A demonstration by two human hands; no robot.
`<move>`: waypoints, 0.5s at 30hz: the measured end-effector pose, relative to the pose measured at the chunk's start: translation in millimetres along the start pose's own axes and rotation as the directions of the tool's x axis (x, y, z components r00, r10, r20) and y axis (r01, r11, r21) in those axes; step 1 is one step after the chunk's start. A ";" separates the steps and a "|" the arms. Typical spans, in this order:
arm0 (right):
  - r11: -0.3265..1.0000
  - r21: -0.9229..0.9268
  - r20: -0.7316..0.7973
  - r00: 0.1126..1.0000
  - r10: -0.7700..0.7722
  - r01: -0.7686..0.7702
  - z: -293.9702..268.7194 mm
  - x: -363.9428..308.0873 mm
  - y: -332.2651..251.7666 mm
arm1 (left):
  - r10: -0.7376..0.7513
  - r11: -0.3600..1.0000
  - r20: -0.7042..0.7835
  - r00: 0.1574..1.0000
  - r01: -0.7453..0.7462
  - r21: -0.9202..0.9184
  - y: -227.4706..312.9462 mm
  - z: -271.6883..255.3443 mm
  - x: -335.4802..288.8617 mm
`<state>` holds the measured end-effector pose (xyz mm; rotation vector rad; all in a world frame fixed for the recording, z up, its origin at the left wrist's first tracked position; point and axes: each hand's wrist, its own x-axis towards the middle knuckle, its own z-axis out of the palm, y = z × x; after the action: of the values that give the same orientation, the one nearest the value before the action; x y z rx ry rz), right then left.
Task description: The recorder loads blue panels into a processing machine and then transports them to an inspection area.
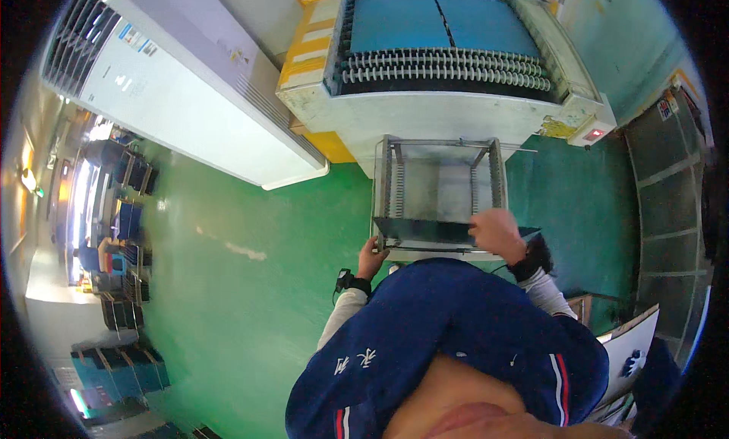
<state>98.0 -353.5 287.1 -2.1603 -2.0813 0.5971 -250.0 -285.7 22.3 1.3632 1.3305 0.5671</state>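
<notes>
A metal slotted rack (499, 181) with comb-like side rows stands upright in front of me. Across its near side lies a thin dark panel (425, 230), long edge toward me. My left hand (370, 260) is closed around the rack's near left corner, close to the panel's left end. Over the panel's right part is my right hand (497, 235), its fingers curled at the upper edge; it is slightly blurred and its fingertips are partly hidden. Dark bands circle both wrists, and a small device (344, 279) sits on the left one.
Beyond the rack, a roller machine (456, 108) carries blue panels (391, 21) behind rows of white roller discs. A tall white cabinet unit (205, 108) stands left of it. Grey framed panels (668, 211) line the right side. White boards (630, 352) lean at lower right.
</notes>
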 end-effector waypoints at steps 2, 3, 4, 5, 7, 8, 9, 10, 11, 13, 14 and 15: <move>0.995 0.018 0.055 0.994 0.093 -0.094 -23.2 4.5 13.1 | 0.007 0.986 0.035 0.999 -0.012 0.169 7.7 3.6 6.8; 0.988 0.110 -0.032 0.993 0.117 -0.113 -28.4 5.1 28.2 | 0.006 0.984 0.044 0.999 -0.014 0.177 8.1 4.8 7.5; 0.972 0.198 -0.119 0.982 0.148 -0.123 -33.8 5.5 44.1 | 0.046 0.975 0.021 0.999 -0.049 0.218 6.3 7.4 9.2; 0.971 0.199 -0.121 0.980 0.156 -0.130 -33.5 10.6 64.5 | 0.088 0.963 -0.005 0.996 -0.084 0.256 2.6 9.8 12.2; 0.678 0.701 -0.093 0.914 0.394 -0.221 -21.4 28.4 96.9 | 0.041 0.979 -0.008 0.999 -0.038 0.199 -27.6 7.5 19.2; 0.678 0.701 -0.092 0.914 0.394 -0.222 -28.5 31.2 90.7 | -0.002 0.990 0.005 1.000 0.001 0.142 -32.3 7.6 21.8; 0.389 0.912 -0.104 0.845 0.525 -0.130 -35.8 34.8 81.3 | -0.003 0.990 0.003 1.000 0.003 0.143 -37.4 7.7 22.8; 0.066 0.998 -0.060 0.763 0.643 0.023 -41.5 37.4 76.9 | -0.058 0.994 -0.022 0.998 0.060 0.096 -38.4 8.9 23.2; 0.059 0.996 -0.091 0.794 0.601 0.069 -29.4 41.8 92.1 | -0.112 0.992 -0.040 0.993 0.114 0.053 -33.9 9.2 24.1; -0.214 0.969 -0.015 0.898 0.440 0.122 -16.9 57.0 109.9 | -0.124 0.992 -0.027 0.992 0.124 0.009 -24.9 9.8 21.5; -0.145 0.974 -0.109 0.921 0.375 0.174 -11.6 63.4 109.0 | -0.136 0.990 -0.018 0.991 0.135 -0.037 -18.4 10.3 20.7; -0.147 0.974 -0.108 0.921 0.375 0.174 -7.2 71.8 109.8 | -0.136 0.990 -0.018 0.990 0.136 -0.035 -14.0 11.0 21.1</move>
<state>203.9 -289.9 242.5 -1.1318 -0.4863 1.1487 -240.2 -273.7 -0.6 1.2315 1.4126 0.5101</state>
